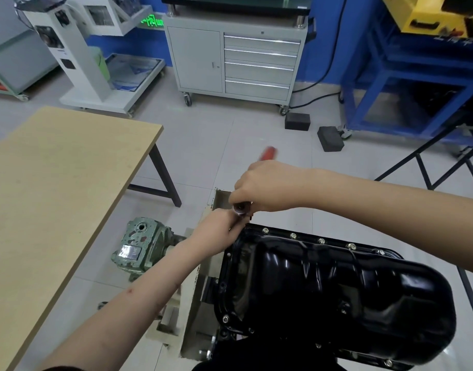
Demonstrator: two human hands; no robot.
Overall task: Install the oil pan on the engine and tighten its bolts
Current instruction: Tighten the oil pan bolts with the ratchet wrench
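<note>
1. right hand (267, 186) reaches in from the right, forearm stretched across above the pan; its fingers are curled tight round a red-handled ratchet wrench (267, 152), the blurred red grip poking out past the knuckles; the chrome wrench head (240, 208) sits under the fingertips at the pan's far left corner
2. left hand (216, 227) comes up from the lower left, forearm angled over the stand; its fingertips meet the wrench head, how tightly they pinch it i cannot tell
3. glossy black stamped-steel oil pan (337, 290) lies on the engine, bulge upward, right in front; five silver bolts (321, 241) counted along the far flange, more on the near edges, some blurred
4. one tan wooden table (56, 183) on the left; one green cast gearbox (141, 247) beside it; two dark blocks (297, 121) on the floor; one grey drawer cabinet (235, 60) behind
</note>
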